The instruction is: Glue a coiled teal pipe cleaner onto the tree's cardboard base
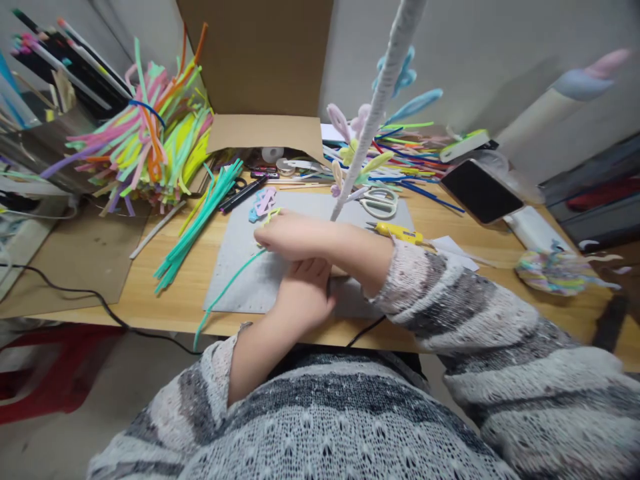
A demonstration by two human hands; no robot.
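My right hand (287, 235) reaches across to the left, fingers closed on a green pipe cleaner (227, 287) whose tail curves down over the table edge. A bit of yellow pipe cleaner (273, 213) shows by its knuckles. Below my right wrist, my left hand (304, 293) is closed, its grip partly covered. A tall white wrapped stem (373, 120) slants down behind my right forearm in line with my left hand. Pink, blue and yellow pipe-cleaner flowers (361, 121) are on or behind the stem. Pink and blue pipe-cleaner shapes (263, 203) lie past my right hand.
A grey mat (233, 257) lies beneath my hands. To the left are green pipe cleaners (200, 223) and a large bundled bunch (150, 133). Scissors (380, 202), a yellow glue gun (399, 233) and a phone (481, 191) lie to the right. Loose pipe cleaners (405, 150) fill the back.
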